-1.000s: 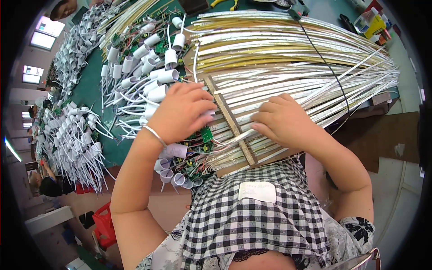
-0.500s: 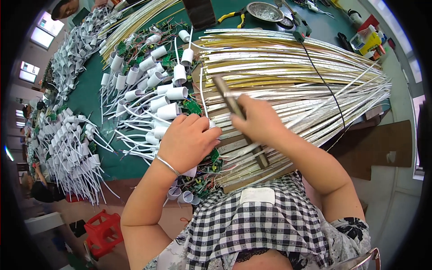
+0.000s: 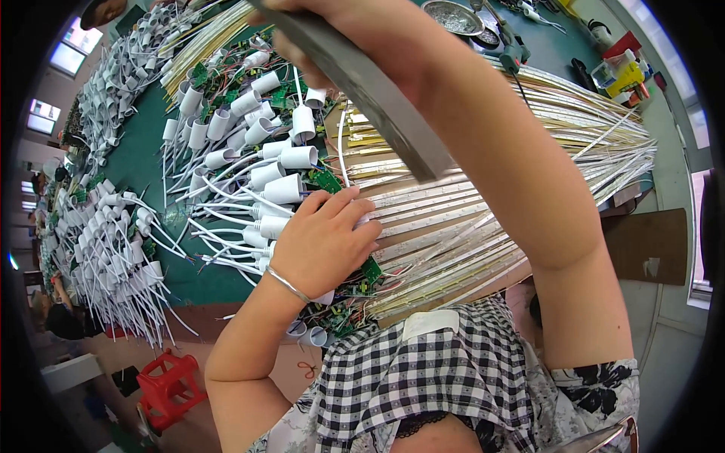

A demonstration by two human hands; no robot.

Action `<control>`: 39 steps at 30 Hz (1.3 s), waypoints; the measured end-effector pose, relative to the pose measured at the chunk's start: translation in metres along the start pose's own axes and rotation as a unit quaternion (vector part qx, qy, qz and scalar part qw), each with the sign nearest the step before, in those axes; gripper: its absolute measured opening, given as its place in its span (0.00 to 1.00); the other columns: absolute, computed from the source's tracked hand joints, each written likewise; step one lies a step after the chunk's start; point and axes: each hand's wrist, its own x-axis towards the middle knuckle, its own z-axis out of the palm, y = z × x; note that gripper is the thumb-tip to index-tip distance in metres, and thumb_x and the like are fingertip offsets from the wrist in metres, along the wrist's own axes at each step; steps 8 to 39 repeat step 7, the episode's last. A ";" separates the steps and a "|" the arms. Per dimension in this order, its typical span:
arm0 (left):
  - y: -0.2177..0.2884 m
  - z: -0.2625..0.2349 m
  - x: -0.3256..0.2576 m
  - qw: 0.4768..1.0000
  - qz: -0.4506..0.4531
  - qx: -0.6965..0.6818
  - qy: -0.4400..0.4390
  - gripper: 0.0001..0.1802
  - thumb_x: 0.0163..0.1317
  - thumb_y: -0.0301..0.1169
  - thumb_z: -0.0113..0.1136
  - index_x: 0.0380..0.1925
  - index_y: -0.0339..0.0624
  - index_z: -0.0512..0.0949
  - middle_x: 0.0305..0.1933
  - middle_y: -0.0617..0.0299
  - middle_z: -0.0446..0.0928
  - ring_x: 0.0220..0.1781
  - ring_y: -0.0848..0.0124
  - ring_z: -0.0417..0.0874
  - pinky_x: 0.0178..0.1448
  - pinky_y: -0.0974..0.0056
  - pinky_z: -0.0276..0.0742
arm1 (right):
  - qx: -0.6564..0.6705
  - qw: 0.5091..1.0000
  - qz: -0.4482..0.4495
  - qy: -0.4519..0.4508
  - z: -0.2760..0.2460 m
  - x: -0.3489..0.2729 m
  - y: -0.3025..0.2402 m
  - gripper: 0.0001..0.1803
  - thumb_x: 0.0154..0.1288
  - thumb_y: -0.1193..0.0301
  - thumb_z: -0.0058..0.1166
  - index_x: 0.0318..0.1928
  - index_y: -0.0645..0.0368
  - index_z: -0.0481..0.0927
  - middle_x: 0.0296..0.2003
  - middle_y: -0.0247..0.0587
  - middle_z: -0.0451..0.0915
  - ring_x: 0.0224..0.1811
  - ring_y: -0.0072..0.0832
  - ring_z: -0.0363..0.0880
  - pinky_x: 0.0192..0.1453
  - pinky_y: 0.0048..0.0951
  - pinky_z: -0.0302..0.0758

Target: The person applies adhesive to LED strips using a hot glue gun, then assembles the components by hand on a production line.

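My right hand (image 3: 377, 38) is raised near the top of the view and grips a long flat grey metal bar (image 3: 370, 94) that slants down to the right. My left hand (image 3: 325, 241) rests palm down on the near ends of a wide fan of thin white and yellow light strips (image 3: 483, 189), fingers spread over them. A bracelet sits on that wrist. White plastic end caps (image 3: 283, 189) with white wires and small green circuit boards (image 3: 326, 180) lie just left of the left hand.
The green table (image 3: 143, 158) holds more heaps of white caps and wires (image 3: 106, 249) along its left side. A metal bowl (image 3: 453, 15), hand tools and small boxes (image 3: 623, 72) lie at the back right. A red stool (image 3: 170, 385) stands below left. A brown board (image 3: 649, 245) sits right.
My right hand has lifted the grey bar off the strips and swung it up toward the top of the view. My left hand has slid onto the strip ends.
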 end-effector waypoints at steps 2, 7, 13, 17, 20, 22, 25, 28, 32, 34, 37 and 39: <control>-0.001 0.000 -0.001 1.000 -0.005 -0.001 -0.001 0.11 0.51 0.35 0.65 0.35 0.51 0.79 0.49 0.65 0.75 0.57 0.65 0.73 0.58 0.59 0.66 | -0.175 0.983 -0.058 0.025 0.007 0.018 -0.014 0.13 0.67 0.61 0.48 0.38 0.59 0.75 0.24 0.36 0.76 0.26 0.25 0.79 0.30 0.31 0.75; -0.001 0.001 0.001 1.000 -0.009 -0.014 -0.004 0.12 0.51 0.36 0.65 0.37 0.51 0.78 0.49 0.65 0.76 0.57 0.65 0.74 0.59 0.59 0.66 | -0.764 0.641 -0.063 0.018 -0.031 0.063 0.013 0.21 0.65 0.57 0.48 0.52 0.56 0.74 0.46 0.47 0.81 0.48 0.40 0.81 0.49 0.41 0.75; -0.001 0.001 0.001 1.000 -0.009 -0.014 -0.004 0.12 0.51 0.36 0.65 0.37 0.51 0.78 0.49 0.65 0.76 0.57 0.65 0.74 0.59 0.59 0.66 | -0.764 0.641 -0.063 0.018 -0.031 0.063 0.013 0.21 0.65 0.57 0.48 0.52 0.56 0.74 0.46 0.47 0.81 0.48 0.40 0.81 0.49 0.41 0.75; -0.001 0.001 0.001 1.000 -0.009 -0.014 -0.004 0.12 0.51 0.36 0.65 0.37 0.51 0.78 0.49 0.65 0.76 0.57 0.65 0.74 0.59 0.59 0.66 | -0.764 0.641 -0.063 0.018 -0.031 0.063 0.013 0.21 0.65 0.57 0.48 0.52 0.56 0.74 0.46 0.47 0.81 0.48 0.40 0.81 0.49 0.41 0.75; -0.001 0.001 0.001 1.000 -0.009 -0.014 -0.004 0.12 0.51 0.36 0.65 0.37 0.51 0.78 0.49 0.65 0.76 0.57 0.65 0.74 0.59 0.59 0.66 | -0.764 0.641 -0.063 0.018 -0.031 0.063 0.013 0.21 0.65 0.57 0.48 0.52 0.56 0.74 0.46 0.47 0.81 0.48 0.40 0.81 0.49 0.41 0.75; -0.001 0.001 0.001 1.000 -0.009 -0.014 -0.004 0.12 0.51 0.36 0.65 0.37 0.51 0.78 0.49 0.65 0.76 0.57 0.65 0.74 0.59 0.59 0.66 | -0.764 0.641 -0.063 0.018 -0.031 0.063 0.013 0.21 0.65 0.57 0.48 0.52 0.56 0.74 0.46 0.47 0.81 0.48 0.40 0.81 0.49 0.41 0.75; -0.001 0.001 0.001 1.000 -0.009 -0.014 -0.004 0.12 0.51 0.36 0.65 0.37 0.51 0.78 0.49 0.65 0.76 0.57 0.65 0.74 0.59 0.59 0.66 | -0.764 0.641 -0.063 0.018 -0.031 0.063 0.013 0.21 0.65 0.57 0.48 0.52 0.56 0.74 0.46 0.47 0.81 0.48 0.40 0.81 0.49 0.41 0.75; -0.001 0.001 0.001 1.000 -0.009 -0.014 -0.004 0.12 0.51 0.36 0.65 0.37 0.51 0.78 0.49 0.65 0.76 0.57 0.65 0.74 0.59 0.59 0.66 | -0.764 0.641 -0.063 0.018 -0.031 0.063 0.013 0.21 0.65 0.57 0.48 0.52 0.56 0.74 0.46 0.47 0.81 0.48 0.40 0.81 0.49 0.41 0.75; -0.001 0.001 0.001 1.000 -0.009 -0.014 -0.004 0.12 0.51 0.36 0.65 0.37 0.51 0.78 0.49 0.65 0.76 0.57 0.65 0.74 0.59 0.59 0.66 | -0.764 0.641 -0.063 0.018 -0.031 0.063 0.013 0.21 0.65 0.57 0.48 0.52 0.56 0.74 0.46 0.47 0.81 0.48 0.40 0.81 0.49 0.41 0.75; -0.001 0.001 0.001 1.000 -0.009 -0.014 -0.004 0.12 0.51 0.36 0.65 0.37 0.51 0.78 0.49 0.65 0.76 0.57 0.65 0.74 0.59 0.59 0.66 | -0.764 0.641 -0.063 0.018 -0.031 0.063 0.013 0.21 0.65 0.57 0.48 0.52 0.56 0.74 0.46 0.47 0.81 0.48 0.40 0.81 0.49 0.41 0.75; -0.001 0.001 0.001 1.000 -0.009 -0.014 -0.004 0.12 0.51 0.36 0.65 0.37 0.51 0.78 0.49 0.65 0.76 0.57 0.65 0.74 0.59 0.59 0.66 | -0.764 0.641 -0.063 0.018 -0.031 0.063 0.013 0.21 0.65 0.57 0.48 0.52 0.56 0.74 0.46 0.47 0.81 0.48 0.40 0.81 0.49 0.41 0.75; -0.001 0.001 0.001 1.000 -0.009 -0.014 -0.004 0.12 0.51 0.36 0.65 0.37 0.51 0.78 0.49 0.65 0.76 0.57 0.65 0.74 0.59 0.59 0.66 | -0.764 0.641 -0.063 0.018 -0.031 0.063 0.013 0.21 0.65 0.57 0.48 0.52 0.56 0.74 0.46 0.47 0.81 0.48 0.40 0.81 0.49 0.41 0.75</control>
